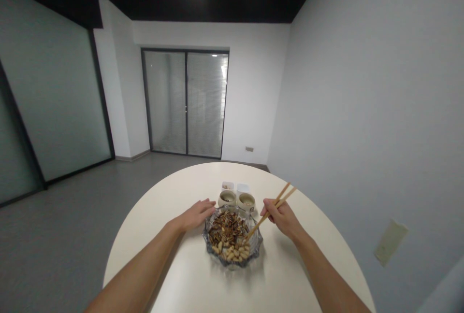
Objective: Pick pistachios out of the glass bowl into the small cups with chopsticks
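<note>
1. The round white desk (170,202) curves away on every side. Its far edge lies just behind two small square dishes (227,186) (242,188), and its left and right edges are well apart from the things at the middle. Bare desk top lies open to the left of the left forearm, to the right of the right forearm and in front of the bowl.
2. A glass bowl (232,263) stands near the middle of the desk, between the two hands. It holds dark striped seeds (226,228) at the back and pale peanuts (235,253) at the front.
3. Two small round cups (227,198) (246,201) stand side by side just behind the bowl, with the square dishes just behind them.
4. The left hand (197,214) lies palm down on the desk at the bowl's left rim, fingers loosely spread and pointing toward the cups, holding nothing. Whether it touches the glass cannot be told.
5. The right hand (283,220) is closed around a pair of wooden chopsticks (283,195). Their upper ends slant up and to the right, and their tips reach down into the right side of the bowl among the nuts.
6. Both forearms are bare and come in from the near edge.
7. The room has a grey floor (72,216), white walls, a dark ceiling, a dark-framed glass door (186,103) with blinds behind it, and frosted panels on the left.
</note>
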Demonstrator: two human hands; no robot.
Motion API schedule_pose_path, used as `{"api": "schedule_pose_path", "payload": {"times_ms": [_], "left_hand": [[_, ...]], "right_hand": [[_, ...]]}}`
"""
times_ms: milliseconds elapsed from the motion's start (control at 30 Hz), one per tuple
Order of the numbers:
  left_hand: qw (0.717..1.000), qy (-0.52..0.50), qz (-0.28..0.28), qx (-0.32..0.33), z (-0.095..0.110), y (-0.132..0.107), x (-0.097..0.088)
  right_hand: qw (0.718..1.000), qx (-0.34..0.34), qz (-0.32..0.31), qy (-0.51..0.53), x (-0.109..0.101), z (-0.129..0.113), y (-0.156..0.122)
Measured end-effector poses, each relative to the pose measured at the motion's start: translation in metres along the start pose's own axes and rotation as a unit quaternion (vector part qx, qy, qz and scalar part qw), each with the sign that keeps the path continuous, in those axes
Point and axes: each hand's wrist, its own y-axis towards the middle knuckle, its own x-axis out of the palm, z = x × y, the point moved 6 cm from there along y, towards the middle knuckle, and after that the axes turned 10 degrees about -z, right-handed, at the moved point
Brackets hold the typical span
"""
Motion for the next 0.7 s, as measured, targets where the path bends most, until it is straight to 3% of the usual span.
{"api": "schedule_pose_path", "payload": {"times_ms": [233,700], "left_hand": [[1.000,0.003,-0.004,0.010,0.0011,0.0005,0.0010],[1.000,0.004,-0.001,-0.001,0.0011,0.0001,0.0000]], "right_hand": [[1.000,0.006,0.015,0.004,-0.0083,-0.0039,-0.0026],[1.000,-0.001,-0.024,-0.003,0.0004,-0.0033,-0.0029]]}}
